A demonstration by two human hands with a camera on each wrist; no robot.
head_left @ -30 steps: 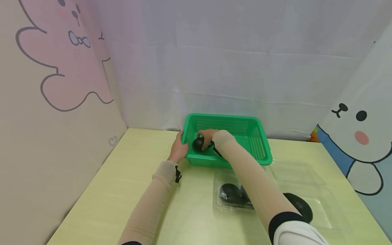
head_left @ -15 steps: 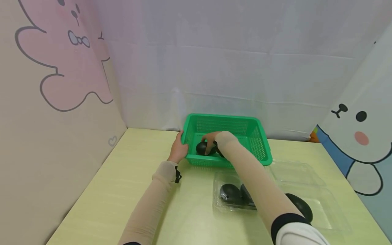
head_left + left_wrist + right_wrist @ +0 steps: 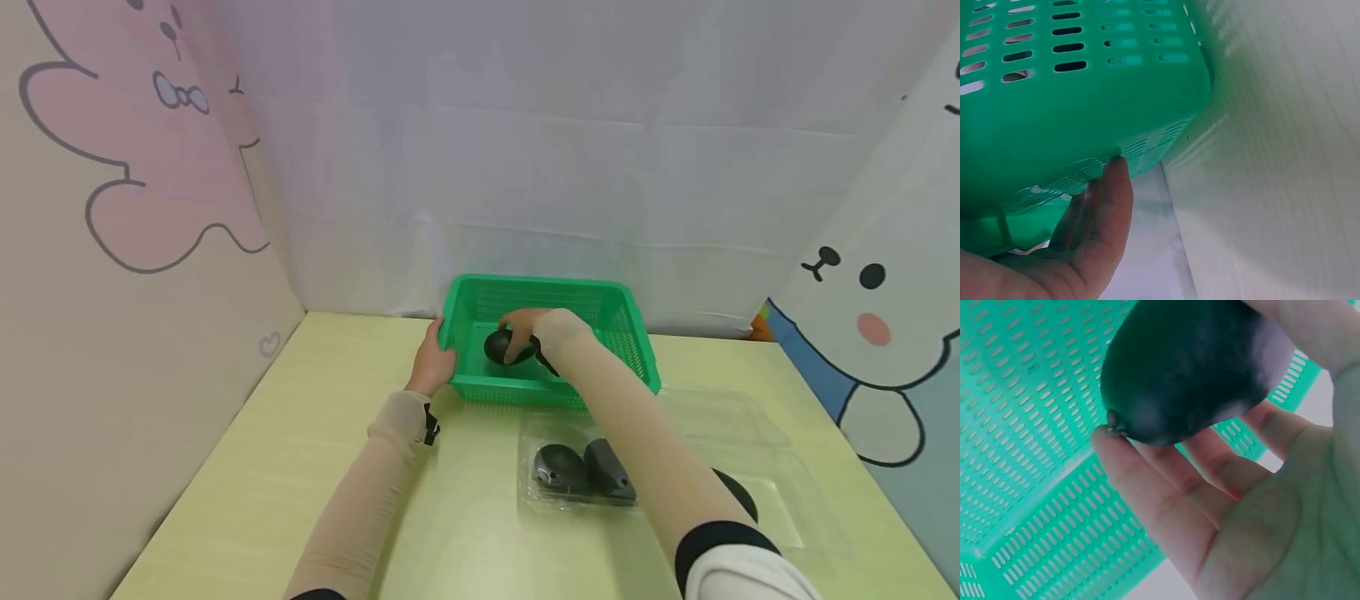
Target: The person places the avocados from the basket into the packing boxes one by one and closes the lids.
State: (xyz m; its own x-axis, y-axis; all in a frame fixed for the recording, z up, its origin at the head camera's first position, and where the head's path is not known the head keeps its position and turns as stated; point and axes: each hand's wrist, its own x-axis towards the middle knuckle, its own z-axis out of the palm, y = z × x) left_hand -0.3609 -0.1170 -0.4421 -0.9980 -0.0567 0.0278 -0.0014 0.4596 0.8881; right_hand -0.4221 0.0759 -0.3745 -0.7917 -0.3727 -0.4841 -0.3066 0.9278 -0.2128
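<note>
A green slotted plastic basket (image 3: 555,387) stands at the table's far side. My left hand (image 3: 432,362) holds its left end; in the left wrist view the fingers (image 3: 1113,212) lie along the basket's outer wall. Inside the basket, toward the left, my right hand (image 3: 522,327) grips a dark avocado (image 3: 497,347) from above. The right wrist view shows the avocado (image 3: 1185,369) between thumb and fingers, its stem nub near one fingertip. It appears to be off the basket's walls; whether it touches the bottom I cannot tell.
Nearer me, a clear plastic clamshell box (image 3: 528,500) holds two dark avocados (image 3: 561,468). Another clear box (image 3: 795,508) lies open on the right, with a dark fruit (image 3: 738,493) partly hidden by my right arm. A white curtain (image 3: 480,167) hangs behind the table.
My right hand has moved right with the avocado, then a little up in the head view. The left hand keeps its place on the basket. The head view has shifted slightly.
</note>
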